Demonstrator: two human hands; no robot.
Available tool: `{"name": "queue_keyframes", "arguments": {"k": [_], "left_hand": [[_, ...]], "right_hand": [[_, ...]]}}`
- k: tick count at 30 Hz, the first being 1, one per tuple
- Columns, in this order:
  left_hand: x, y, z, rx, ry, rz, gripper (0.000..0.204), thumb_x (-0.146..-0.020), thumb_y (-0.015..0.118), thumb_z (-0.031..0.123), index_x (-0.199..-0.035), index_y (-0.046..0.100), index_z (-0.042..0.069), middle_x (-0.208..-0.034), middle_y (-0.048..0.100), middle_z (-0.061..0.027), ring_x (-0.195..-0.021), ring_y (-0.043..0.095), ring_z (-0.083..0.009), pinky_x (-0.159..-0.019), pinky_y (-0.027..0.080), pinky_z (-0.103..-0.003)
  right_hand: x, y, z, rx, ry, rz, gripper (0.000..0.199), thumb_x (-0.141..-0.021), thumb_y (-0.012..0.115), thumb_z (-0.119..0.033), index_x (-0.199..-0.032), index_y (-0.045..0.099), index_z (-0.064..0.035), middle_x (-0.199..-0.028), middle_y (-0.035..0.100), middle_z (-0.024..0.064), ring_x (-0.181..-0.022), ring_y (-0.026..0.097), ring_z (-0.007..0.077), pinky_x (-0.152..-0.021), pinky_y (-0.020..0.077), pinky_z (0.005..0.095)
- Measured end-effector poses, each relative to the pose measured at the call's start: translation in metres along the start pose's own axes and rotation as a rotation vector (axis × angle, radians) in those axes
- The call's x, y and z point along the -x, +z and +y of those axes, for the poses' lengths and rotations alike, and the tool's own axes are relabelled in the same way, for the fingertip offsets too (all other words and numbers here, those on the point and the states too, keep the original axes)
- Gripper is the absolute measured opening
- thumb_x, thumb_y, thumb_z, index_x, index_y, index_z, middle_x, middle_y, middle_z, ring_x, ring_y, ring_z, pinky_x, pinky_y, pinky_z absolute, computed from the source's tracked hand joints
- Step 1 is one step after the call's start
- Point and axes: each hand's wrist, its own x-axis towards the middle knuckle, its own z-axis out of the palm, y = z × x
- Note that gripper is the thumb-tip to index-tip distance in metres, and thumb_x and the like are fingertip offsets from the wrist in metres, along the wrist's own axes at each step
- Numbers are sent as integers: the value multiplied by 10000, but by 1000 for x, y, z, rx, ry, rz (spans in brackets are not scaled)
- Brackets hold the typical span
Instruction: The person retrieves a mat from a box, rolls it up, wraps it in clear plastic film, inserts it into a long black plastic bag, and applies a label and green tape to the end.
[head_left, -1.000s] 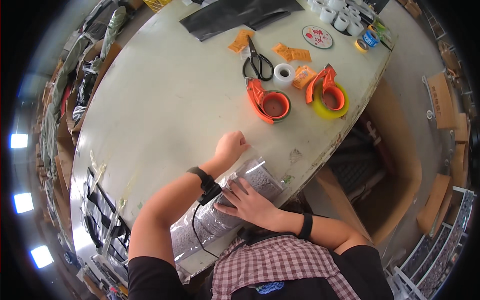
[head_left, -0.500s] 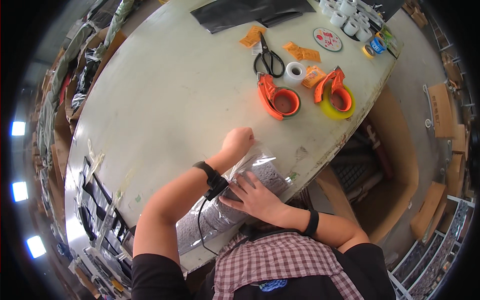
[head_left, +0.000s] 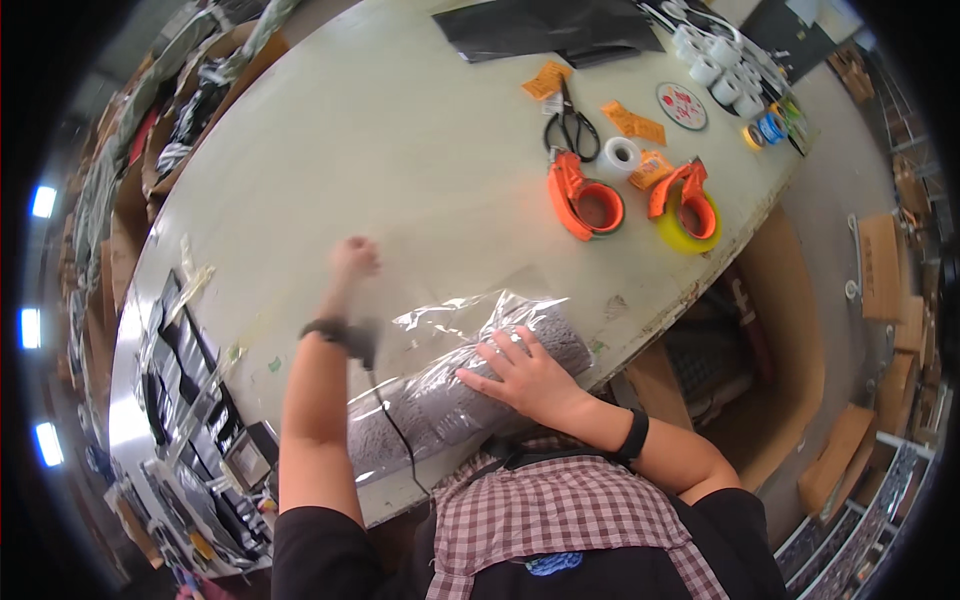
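Observation:
A rolled grey fluffy textile (head_left: 385, 435), possibly a rug, lies in clear plastic film (head_left: 455, 375) along the near edge of the table. My right hand (head_left: 535, 380) rests on the wrapped roll toward its right end, fingers spread and pressing lightly on the film. Up and left of the roll, my left hand (head_left: 357, 260) is over the bare tabletop, apart from the film. It is smeared by motion and looks curled, but its fingers cannot be made out. A loose, shiny flap of film stands up along the roll's far side.
Two orange tape dispensers (head_left: 585, 200), black scissors (head_left: 572, 130), a white roll (head_left: 620, 157) and orange packets (head_left: 633, 123) lie at the right. Black sheeting (head_left: 545, 30) is at the far edge, and several white rolls (head_left: 725, 75) stand at the far right. Dark strips (head_left: 190, 370) lie at the left.
My left hand has moved left and away from the film, where it was a fist at the flap's edge. My right hand has stayed on the roll. The camera view has shifted slightly.

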Motion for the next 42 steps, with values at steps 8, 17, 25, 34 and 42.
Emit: {"name": "queue_keyframes", "arguments": {"k": [8,17,25,34,42], "left_hand": [[323,-446,-386,691,168,975,149,-891,558,60,-998,624,-20,-1011,647,-133,-890,612,-193,-784,492,-287],[882,-214,-488,-1004,-922,1891,317,-856,524,125,-1151,565,15,-1091,591,-193,-977,564,-371,-833,466,-435],[731,240,-462,-796,-1442,938,271,-846,560,211,-1042,631,38,-1044,623,-194,-945,584,-375,-798,479,-424],[506,-36,-223,-322,-761,-279,124,-710,661,196,-666,696,85,-767,671,-114,-713,646,-253,-615,506,-383],[326,-33,-34,-586,664,246,665,-868,542,474,-1377,366,85,-1385,399,-197,-1276,386,-336,-1048,324,-392]], "right_hand": [[-9,-24,-12,-22,-120,-125,834,-636,769,-254,-1366,367,-245,-1295,437,102,-1216,402,317,-1011,296,527],[1,-22,-8,29,-87,-188,1029,-479,860,-258,-1368,341,-239,-1296,400,108,-1241,358,327,-1020,270,540],[10,-10,-18,82,-123,-59,1046,-467,861,-245,-1368,331,-230,-1311,375,123,-1250,342,352,-1025,260,544],[24,-10,-19,107,-113,-75,1040,-485,849,-228,-1377,315,-225,-1350,348,141,-1273,316,378,-1011,265,575],[34,4,-26,225,-143,75,645,-762,610,-138,-1358,378,-224,-1339,394,154,-1259,365,377,-998,294,572]]}}
